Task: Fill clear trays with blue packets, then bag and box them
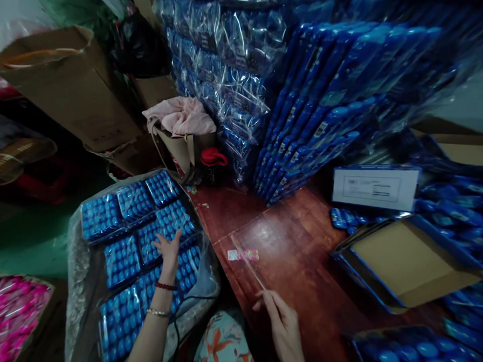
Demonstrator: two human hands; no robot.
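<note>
My left hand (pixel 169 248) has its fingers spread over wrapped packs of blue bottles (pixel 122 258). These packs lie in rows inside a large container lined with clear plastic (pixel 76 280). Whether the fingertips touch the wrap I cannot tell. Over the reddish-brown table (pixel 240 213), my right hand (pixel 279 312) is closed, thumb and fingers pinched at the end of a thin, pale, see-through strip (pixel 253 271). The strip runs up and left, past a small pink and white label (pixel 243 254) on the tabletop.
Wrapped blue packs (pixel 310 109) are stacked high at the back. Open blue-edged boxes (pixel 407 262) and loose blue items (pixel 462 206) fill the right. A bag with pink cloth (pixel 184 116) and a red-lidded bottle (pixel 212 163) stand behind. Pink items (pixel 7 320) sit lower left.
</note>
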